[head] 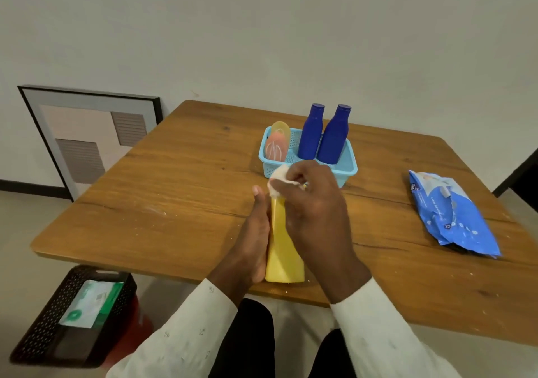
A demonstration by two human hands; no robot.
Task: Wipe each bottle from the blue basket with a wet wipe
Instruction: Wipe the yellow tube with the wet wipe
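Yellow bottle [283,249] between both hands, wipe [278,178] seemingly atop.

The person wears a long-sleeved shirt of pale off-white cloth. The left sleeve [186,331] comes in from about 7 o'clock, the right sleeve [387,331] from about 5 o'clock. Small, faint dark motifs are scattered over the cloth. Both cuffs end at the wrists, so both hands are bare. Between the sleeves, at 6 o'clock, black trousers [250,339] cover the knees.
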